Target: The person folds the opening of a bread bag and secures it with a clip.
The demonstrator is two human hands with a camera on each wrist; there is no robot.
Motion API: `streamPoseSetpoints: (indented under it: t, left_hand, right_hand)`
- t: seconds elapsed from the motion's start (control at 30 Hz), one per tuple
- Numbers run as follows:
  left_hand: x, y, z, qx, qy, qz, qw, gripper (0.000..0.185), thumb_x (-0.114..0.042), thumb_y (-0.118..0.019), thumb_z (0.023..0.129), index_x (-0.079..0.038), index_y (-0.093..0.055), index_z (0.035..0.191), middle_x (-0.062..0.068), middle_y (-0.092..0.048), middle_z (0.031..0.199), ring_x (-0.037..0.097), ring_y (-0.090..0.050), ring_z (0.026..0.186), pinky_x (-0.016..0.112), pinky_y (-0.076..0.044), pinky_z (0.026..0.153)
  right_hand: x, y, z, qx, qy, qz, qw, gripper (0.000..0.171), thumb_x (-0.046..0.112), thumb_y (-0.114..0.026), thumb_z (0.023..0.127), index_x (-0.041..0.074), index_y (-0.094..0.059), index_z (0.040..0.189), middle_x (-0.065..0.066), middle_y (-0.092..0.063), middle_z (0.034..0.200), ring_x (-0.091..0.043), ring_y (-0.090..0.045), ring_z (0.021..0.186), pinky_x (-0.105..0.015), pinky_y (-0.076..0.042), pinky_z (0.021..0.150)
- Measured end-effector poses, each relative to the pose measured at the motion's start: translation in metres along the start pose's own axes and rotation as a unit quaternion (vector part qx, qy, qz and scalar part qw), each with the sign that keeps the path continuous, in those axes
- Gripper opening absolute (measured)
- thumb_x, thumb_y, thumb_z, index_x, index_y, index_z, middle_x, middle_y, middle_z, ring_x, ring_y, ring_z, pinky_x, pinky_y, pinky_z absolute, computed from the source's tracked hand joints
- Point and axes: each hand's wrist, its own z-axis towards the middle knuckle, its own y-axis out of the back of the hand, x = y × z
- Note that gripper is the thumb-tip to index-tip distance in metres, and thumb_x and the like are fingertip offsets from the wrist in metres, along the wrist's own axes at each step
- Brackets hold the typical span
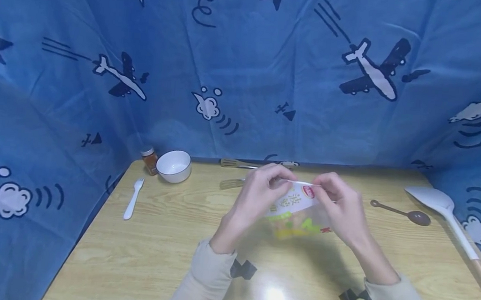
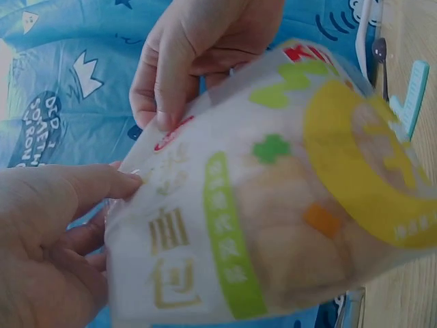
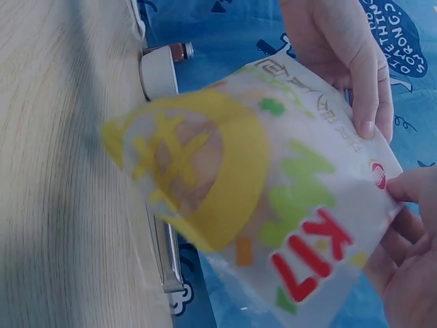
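Plastic snack bag (image 1: 293,209) held above wooden table (image 1: 165,238), left hand (image 1: 255,199) and right hand (image 1: 339,206) fingers pinching its top edge

A light wooden table (image 1: 164,257) with a visible grain carries everything. Near its far left corner stands a small spice jar with brown content and a red cap (image 1: 149,160), and just beside it is a round white ceramic bowl (image 1: 173,166). A white plastic fork (image 1: 133,198) lies on the left side. Along the far edge lies a wooden slotted spatula (image 1: 239,163), and another one (image 1: 231,183) lies nearer. On the right side are a dark brown spoon (image 1: 403,213) and a big white spatula with a wooden handle (image 1: 451,218).
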Motion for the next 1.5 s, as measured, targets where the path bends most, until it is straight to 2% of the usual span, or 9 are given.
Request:
streamPoseSetpoints:
  t: [0.4,0.5,0.63,0.7,0.83,1.03,1.17,1.33,1.5]
  left_hand:
    - [0.004,-0.002,0.001,-0.018,-0.057,-0.011,0.9982,0.005,-0.002,-0.075,0.093,-0.006,-0.077,0.095,0.008,-0.081,0.099,0.020,-0.075,0.091,0.019,-0.057,0.085]
    - [0.005,0.000,0.002,-0.017,-0.079,-0.025,0.9964,0.006,0.000,-0.074,0.093,-0.005,-0.077,0.093,0.010,-0.080,0.097,0.022,-0.075,0.093,0.018,-0.058,0.089]
    - [0.006,0.001,0.004,-0.009,-0.108,-0.042,0.9932,0.003,0.001,-0.075,0.093,-0.001,-0.077,0.093,0.014,-0.079,0.095,0.026,-0.076,0.094,0.019,-0.059,0.092]
    - [0.007,0.001,0.004,0.000,-0.116,-0.048,0.9921,0.004,0.003,-0.075,0.092,-0.001,-0.076,0.094,0.014,-0.079,0.096,0.026,-0.076,0.094,0.019,-0.059,0.092]
    - [0.009,0.001,0.003,0.019,-0.123,-0.051,0.9909,0.006,0.004,-0.074,0.092,0.000,-0.075,0.094,0.014,-0.078,0.098,0.026,-0.075,0.095,0.019,-0.059,0.091]
    - [0.010,0.001,0.004,0.022,-0.124,-0.051,0.9907,0.007,0.006,-0.073,0.091,-0.001,-0.074,0.092,0.015,-0.079,0.099,0.027,-0.076,0.097,0.020,-0.060,0.091]
    - [0.010,0.001,0.003,0.026,-0.114,-0.038,0.9924,0.010,0.007,-0.070,0.089,-0.002,-0.074,0.093,0.014,-0.079,0.100,0.026,-0.075,0.099,0.023,-0.059,0.093]
    - [0.008,0.001,0.002,0.044,-0.092,-0.006,0.9947,0.011,0.002,-0.070,0.086,-0.005,-0.072,0.094,0.009,-0.076,0.100,0.024,-0.071,0.103,0.029,-0.057,0.097]
    - [0.003,0.001,0.002,0.052,-0.055,-0.007,0.9971,0.007,-0.010,-0.076,0.094,-0.008,-0.069,0.095,0.007,-0.075,0.101,0.018,-0.069,0.099,0.026,-0.054,0.092]
  right_hand:
    - [-0.004,0.000,-0.001,-0.034,0.094,-0.014,0.995,0.016,-0.022,-0.070,0.085,-0.008,-0.069,0.094,-0.022,-0.078,0.088,0.020,-0.065,0.093,-0.009,-0.057,0.076]
    - [-0.007,0.002,0.002,-0.033,0.156,-0.049,0.986,0.019,-0.021,-0.072,0.082,-0.004,-0.070,0.091,-0.018,-0.079,0.087,0.008,-0.072,0.087,-0.010,-0.058,0.073]
    - [-0.012,0.006,0.004,-0.036,0.233,-0.074,0.969,0.024,-0.021,-0.075,0.076,0.000,-0.072,0.088,-0.016,-0.079,0.086,-0.025,-0.077,0.076,-0.012,-0.058,0.071]
    - [-0.014,0.007,0.005,-0.038,0.260,-0.070,0.962,0.024,-0.020,-0.074,0.074,0.000,-0.072,0.088,-0.017,-0.079,0.085,-0.032,-0.075,0.074,-0.013,-0.059,0.074]
    - [-0.019,0.006,0.005,-0.048,0.299,-0.058,0.951,0.015,-0.015,-0.071,0.079,-0.002,-0.073,0.086,-0.017,-0.078,0.084,-0.030,-0.075,0.077,-0.012,-0.058,0.082]
    - [-0.022,0.002,0.005,-0.062,0.313,-0.036,0.947,0.010,-0.005,-0.065,0.090,-0.004,-0.072,0.083,-0.020,-0.077,0.081,-0.028,-0.075,0.080,-0.010,-0.056,0.089]
    - [-0.022,0.000,0.005,-0.071,0.313,-0.029,0.947,0.012,-0.005,-0.064,0.091,-0.004,-0.072,0.081,-0.024,-0.074,0.078,-0.021,-0.076,0.084,-0.010,-0.056,0.088]
    - [-0.023,-0.001,0.005,-0.071,0.314,-0.027,0.946,0.012,-0.005,-0.063,0.090,-0.004,-0.070,0.080,-0.025,-0.074,0.079,-0.018,-0.075,0.083,-0.010,-0.057,0.083]
    - [-0.024,-0.002,0.005,-0.071,0.313,-0.027,0.947,0.016,-0.001,-0.062,0.094,-0.005,-0.070,0.080,-0.025,-0.074,0.078,-0.019,-0.075,0.082,-0.010,-0.056,0.085]
